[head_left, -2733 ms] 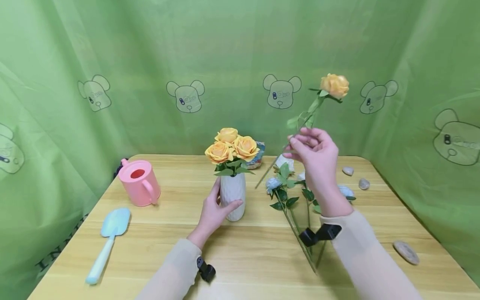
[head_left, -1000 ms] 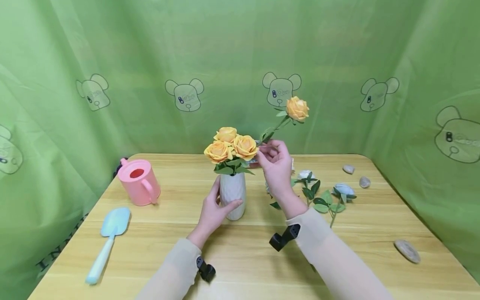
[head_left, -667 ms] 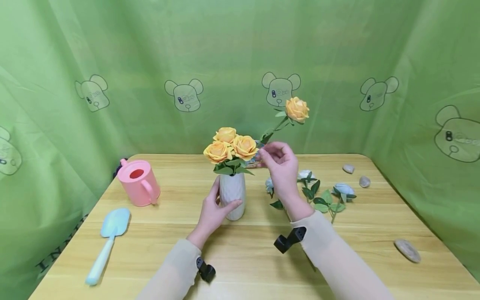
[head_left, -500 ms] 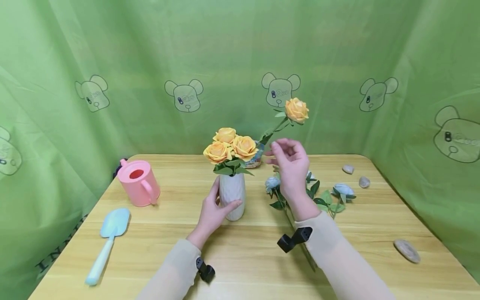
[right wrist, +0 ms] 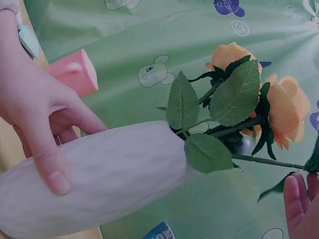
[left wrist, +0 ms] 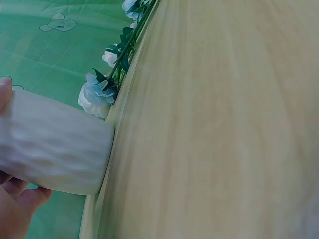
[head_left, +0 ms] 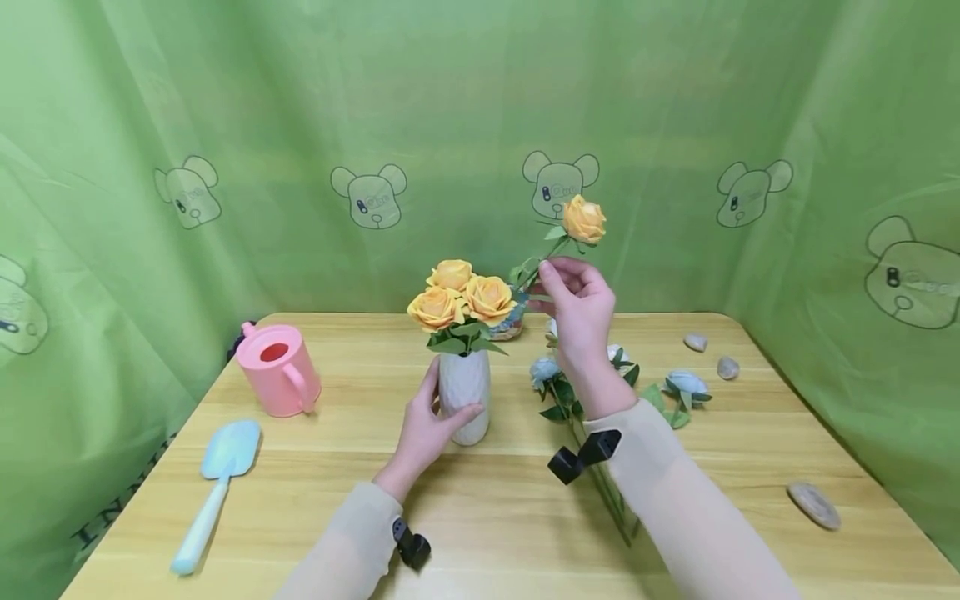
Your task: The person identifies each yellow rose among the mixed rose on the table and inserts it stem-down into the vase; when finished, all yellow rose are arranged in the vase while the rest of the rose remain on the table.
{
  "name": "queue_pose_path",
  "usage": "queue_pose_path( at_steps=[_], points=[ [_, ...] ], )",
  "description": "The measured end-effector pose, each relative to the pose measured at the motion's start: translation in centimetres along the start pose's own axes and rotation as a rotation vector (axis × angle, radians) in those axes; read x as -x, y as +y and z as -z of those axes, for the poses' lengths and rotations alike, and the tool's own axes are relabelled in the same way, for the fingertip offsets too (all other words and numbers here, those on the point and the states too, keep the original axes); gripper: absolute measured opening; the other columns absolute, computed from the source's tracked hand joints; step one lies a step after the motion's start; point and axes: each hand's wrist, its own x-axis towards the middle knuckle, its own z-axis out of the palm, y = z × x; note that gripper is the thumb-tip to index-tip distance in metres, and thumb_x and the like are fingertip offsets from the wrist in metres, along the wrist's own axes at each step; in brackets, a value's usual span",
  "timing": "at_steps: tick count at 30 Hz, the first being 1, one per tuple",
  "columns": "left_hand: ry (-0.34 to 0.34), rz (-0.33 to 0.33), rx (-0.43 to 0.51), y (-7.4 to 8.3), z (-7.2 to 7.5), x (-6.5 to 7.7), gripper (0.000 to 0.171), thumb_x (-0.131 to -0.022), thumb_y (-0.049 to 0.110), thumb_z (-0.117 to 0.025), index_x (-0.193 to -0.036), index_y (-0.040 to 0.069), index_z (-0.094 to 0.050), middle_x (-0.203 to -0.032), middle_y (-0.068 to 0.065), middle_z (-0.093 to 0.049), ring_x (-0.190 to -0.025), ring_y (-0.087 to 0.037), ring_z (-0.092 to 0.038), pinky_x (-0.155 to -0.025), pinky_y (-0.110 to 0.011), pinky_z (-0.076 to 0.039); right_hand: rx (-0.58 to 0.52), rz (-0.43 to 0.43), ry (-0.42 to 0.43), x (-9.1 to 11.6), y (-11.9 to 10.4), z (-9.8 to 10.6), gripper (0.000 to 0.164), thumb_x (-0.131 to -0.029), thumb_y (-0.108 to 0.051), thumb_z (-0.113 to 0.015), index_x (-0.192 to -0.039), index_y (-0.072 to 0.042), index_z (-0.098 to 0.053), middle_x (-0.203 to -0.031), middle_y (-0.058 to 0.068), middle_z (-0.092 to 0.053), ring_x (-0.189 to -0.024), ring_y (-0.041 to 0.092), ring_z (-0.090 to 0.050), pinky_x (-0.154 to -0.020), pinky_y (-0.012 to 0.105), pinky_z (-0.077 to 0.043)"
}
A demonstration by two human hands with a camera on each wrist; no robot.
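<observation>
In the head view my left hand [head_left: 426, 429] holds a white textured vase [head_left: 465, 392] around its side, thumb across the front. Three yellow-orange roses [head_left: 489, 300] stand in it, their leaves over the rim. To the right, my right hand [head_left: 583, 312] pinches the stem of another yellow-orange rose [head_left: 583, 220], which leans right with its bloom up high. The right wrist view shows this rose's stem [right wrist: 269, 162] running into the vase mouth, with my right fingertips [right wrist: 294, 199] at its far end. Its lower end is hidden inside the vase.
Blue roses [head_left: 686, 383] and white ones lie at the right, stems toward me. A pink watering can [head_left: 279, 379] and a light-blue shovel [head_left: 231, 450] are on the left. Stones [head_left: 813, 506] lie far right. A small colourful object [head_left: 510, 323] sits behind the vase.
The right hand brought the rose left and down to the vase, loosened and drew back from the stem, then took it higher up, nearer the bloom. The left hand has stayed on the vase.
</observation>
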Motion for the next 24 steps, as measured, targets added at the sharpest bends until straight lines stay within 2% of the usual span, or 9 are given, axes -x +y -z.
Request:
queue_pose_path(
  at_steps=[10, 16, 20, 24],
  points=[
    [-0.003, -0.007, 0.014, 0.1, -0.2, 0.0, 0.090, -0.080, 0.019, -0.075, -0.149, 0.011, -0.018, -0.149, -0.010, -0.028, -0.131, -0.026, -0.033, -0.105, -0.044, -0.031, 0.126, -0.119, -0.066, -0.5, 0.7, -0.8, 0.007, -0.083, -0.003, -0.068, -0.088, -0.008, -0.065, -0.079, 0.004, -0.062, -0.067, 0.015, -0.061, -0.058, 0.026, -0.055],
    [-0.001, -0.030, 0.008, 0.1, -0.1, 0.0, 0.087, -0.080, 0.018, -0.075, -0.148, 0.012, -0.020, -0.148, -0.010, -0.031, -0.130, -0.026, -0.035, -0.105, -0.045, -0.032, 0.208, -0.157, -0.114, -0.1, 1.6, -0.8, 0.005, -0.084, -0.005, -0.068, -0.089, -0.007, -0.065, -0.079, 0.001, -0.061, -0.070, 0.011, -0.058, -0.060, 0.025, -0.054],
    [0.009, -0.044, 0.005, -0.3, -0.1, -0.1, 0.087, -0.080, 0.017, -0.075, -0.148, 0.011, -0.020, -0.147, -0.011, -0.031, -0.130, -0.028, -0.035, -0.104, -0.048, -0.032, 0.181, -0.162, -0.153, 0.1, 2.0, -0.1, 0.006, -0.085, -0.003, -0.066, -0.090, -0.006, -0.064, -0.082, 0.001, -0.063, -0.072, 0.012, -0.059, -0.060, 0.027, -0.056],
    [0.010, -0.029, -0.008, -2.0, -0.1, -0.7, 0.091, -0.079, 0.025, -0.076, -0.149, 0.016, -0.019, -0.148, -0.008, -0.030, -0.130, -0.026, -0.035, -0.104, -0.046, -0.033, 0.109, -0.172, -0.187, 0.2, 2.0, 1.3, 0.007, -0.085, 0.000, -0.065, -0.089, -0.006, -0.063, -0.085, 0.006, -0.066, -0.071, 0.016, -0.064, -0.062, 0.031, -0.057]
  ],
)
